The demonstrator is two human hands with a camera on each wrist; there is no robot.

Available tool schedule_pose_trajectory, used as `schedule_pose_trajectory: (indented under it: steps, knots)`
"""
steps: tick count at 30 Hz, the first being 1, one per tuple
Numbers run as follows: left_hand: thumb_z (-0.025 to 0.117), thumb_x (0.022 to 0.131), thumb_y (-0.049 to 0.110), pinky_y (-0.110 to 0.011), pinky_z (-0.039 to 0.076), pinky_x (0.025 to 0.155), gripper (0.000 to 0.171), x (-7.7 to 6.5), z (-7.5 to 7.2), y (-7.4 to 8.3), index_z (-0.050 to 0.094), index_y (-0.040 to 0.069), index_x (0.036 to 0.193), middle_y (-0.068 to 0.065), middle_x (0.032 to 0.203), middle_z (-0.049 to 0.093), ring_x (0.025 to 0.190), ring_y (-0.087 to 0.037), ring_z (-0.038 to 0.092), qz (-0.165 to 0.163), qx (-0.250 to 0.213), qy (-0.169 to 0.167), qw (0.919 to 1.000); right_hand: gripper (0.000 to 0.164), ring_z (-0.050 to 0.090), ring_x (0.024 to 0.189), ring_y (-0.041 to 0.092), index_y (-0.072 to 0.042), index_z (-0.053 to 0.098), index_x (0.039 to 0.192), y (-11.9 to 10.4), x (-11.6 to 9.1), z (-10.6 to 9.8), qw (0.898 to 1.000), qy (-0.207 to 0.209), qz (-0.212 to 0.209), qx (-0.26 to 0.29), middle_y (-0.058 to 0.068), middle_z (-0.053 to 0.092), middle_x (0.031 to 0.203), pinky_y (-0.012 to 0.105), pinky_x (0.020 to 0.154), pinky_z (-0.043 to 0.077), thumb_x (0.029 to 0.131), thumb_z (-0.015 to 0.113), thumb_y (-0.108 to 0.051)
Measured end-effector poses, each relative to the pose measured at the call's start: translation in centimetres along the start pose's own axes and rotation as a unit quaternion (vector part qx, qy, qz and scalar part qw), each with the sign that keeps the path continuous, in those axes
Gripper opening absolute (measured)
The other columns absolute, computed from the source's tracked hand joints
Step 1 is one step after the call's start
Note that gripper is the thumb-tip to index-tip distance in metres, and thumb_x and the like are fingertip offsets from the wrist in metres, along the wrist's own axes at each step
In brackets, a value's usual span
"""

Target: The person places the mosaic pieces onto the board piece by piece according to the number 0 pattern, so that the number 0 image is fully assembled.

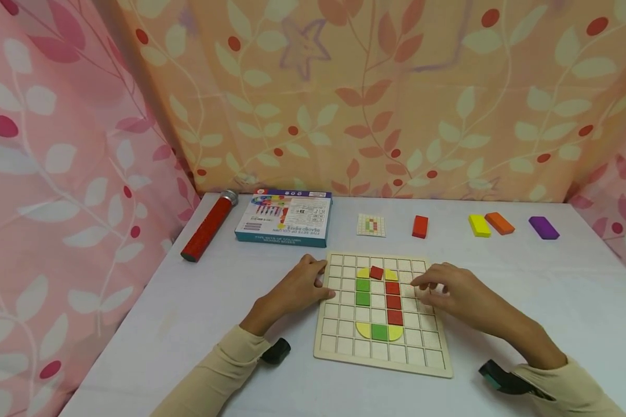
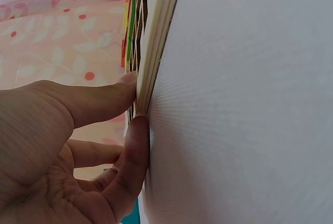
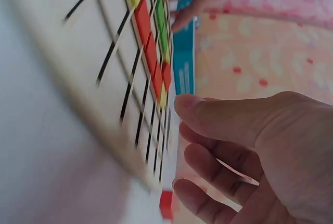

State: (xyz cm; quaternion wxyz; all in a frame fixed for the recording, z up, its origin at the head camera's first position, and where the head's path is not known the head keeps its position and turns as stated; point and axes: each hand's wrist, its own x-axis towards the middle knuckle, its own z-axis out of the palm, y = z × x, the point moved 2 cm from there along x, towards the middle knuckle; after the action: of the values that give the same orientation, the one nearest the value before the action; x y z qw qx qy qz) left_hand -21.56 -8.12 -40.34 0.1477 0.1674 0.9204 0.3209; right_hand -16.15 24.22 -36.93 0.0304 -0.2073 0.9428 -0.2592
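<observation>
A wooden grid board [image 1: 334,344] lies on the table, with an outline of coloured tiles on it. My left hand [image 1: 297,284] pinches the board's left edge, thumb [image 2: 112,99] on the top face and forefinger [image 2: 135,146] against the side. My right hand [image 1: 461,295] hovers over the right part of the board, fingers loosely bent and holding nothing. A red tile [image 1: 377,273] sits askew in the top row between two yellow rounded corner tiles. Three red tiles [image 1: 393,302] run down the right side, two green tiles [image 1: 362,292] down the left. Another green tile [image 1: 379,332] lies between yellow corners at the bottom.
Behind the board lie a small pattern card [image 1: 371,226] and stacks of tiles: red [image 1: 419,226], yellow [image 1: 479,226], orange [image 1: 499,223] and purple [image 1: 543,227]. A printed box [image 1: 287,220] and a red tube [image 1: 208,229] are at the back left. Patterned cloth [image 1: 370,98] hangs behind.
</observation>
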Motion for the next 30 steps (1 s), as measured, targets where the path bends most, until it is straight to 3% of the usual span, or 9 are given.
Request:
schedule_pose_trajectory:
  steps: [5, 11, 18, 21, 25, 28, 30]
  knots:
    - [0.083, 0.095, 0.026, -0.031, 0.048, 0.084, 0.077, 0.0, -0.2, 0.0, 0.046, 0.002, 0.159, -0.006, 0.123, 0.049, 0.101, -0.015, 0.055, -0.002, -0.002, 0.001, 1.0, 0.032, 0.06, 0.095, 0.008, -0.016, 0.079, 0.119, 3.7, -3.1, -1.7, 0.998, 0.028, 0.034, -0.045, -0.01, 0.071, 0.105, 0.023, 0.076, 0.054, 0.088, 0.088, -0.02]
    - [0.083, 0.095, 0.026, -0.031, 0.048, 0.083, 0.076, 0.0, -0.3, 0.0, 0.047, 0.002, 0.157, -0.007, 0.124, 0.049, 0.101, -0.015, 0.055, 0.002, 0.0, -0.001, 1.0, 0.034, 0.056, 0.086, 0.0, -0.012, 0.08, 0.115, 7.9, -6.1, -3.0, 0.993, 0.033, 0.088, -0.068, -0.003, 0.074, 0.106, 0.022, 0.07, 0.051, 0.084, 0.091, -0.019]
    - [0.083, 0.095, 0.025, -0.032, 0.047, 0.084, 0.075, 0.1, -0.2, -0.1, 0.047, 0.0, 0.157, -0.008, 0.124, 0.049, 0.1, -0.016, 0.055, 0.001, -0.005, 0.0, 1.0, 0.033, 0.054, 0.083, -0.003, -0.012, 0.079, 0.112, 10.3, -8.0, -3.4, 0.988, 0.015, 0.132, -0.076, 0.002, 0.075, 0.109, 0.021, 0.069, 0.05, 0.085, 0.091, -0.026]
    - [0.082, 0.096, 0.024, -0.032, 0.047, 0.084, 0.074, 0.1, -0.2, -0.1, 0.048, 0.0, 0.157, -0.008, 0.124, 0.049, 0.1, -0.016, 0.055, 0.001, -0.006, 0.001, 1.0, 0.037, 0.058, 0.086, 0.004, -0.011, 0.079, 0.113, 10.8, -8.5, -3.4, 0.986, 0.008, 0.145, -0.077, 0.003, 0.075, 0.109, 0.021, 0.069, 0.051, 0.083, 0.091, -0.029]
    - [0.082, 0.095, 0.023, -0.032, 0.047, 0.083, 0.073, 0.0, -0.2, 0.0, 0.049, -0.001, 0.155, -0.008, 0.123, 0.05, 0.098, -0.015, 0.055, 0.007, -0.006, 0.002, 1.0, 0.044, 0.063, 0.096, 0.024, -0.007, 0.077, 0.118, 11.4, -9.0, -3.5, 0.984, -0.009, 0.157, -0.081, 0.01, 0.073, 0.113, 0.035, 0.074, 0.058, 0.083, 0.091, -0.03]
    - [0.083, 0.095, 0.023, -0.031, 0.047, 0.083, 0.073, 0.0, -0.1, 0.1, 0.049, -0.001, 0.155, -0.008, 0.123, 0.05, 0.098, -0.015, 0.055, 0.008, -0.005, 0.001, 1.0, 0.039, 0.063, 0.098, 0.031, -0.006, 0.077, 0.117, 11.8, -9.3, -3.5, 0.983, -0.014, 0.164, -0.081, 0.014, 0.071, 0.113, 0.05, 0.076, 0.06, 0.084, 0.09, -0.022]
    - [0.083, 0.095, 0.023, -0.031, 0.047, 0.083, 0.073, 0.0, -0.1, 0.2, 0.049, -0.001, 0.156, -0.009, 0.123, 0.05, 0.098, -0.015, 0.055, 0.008, -0.005, 0.001, 1.0, 0.035, 0.062, 0.096, 0.03, -0.006, 0.077, 0.115, 11.9, -9.4, -3.6, 0.982, -0.014, 0.168, -0.082, 0.012, 0.071, 0.111, 0.049, 0.076, 0.06, 0.084, 0.088, -0.017]
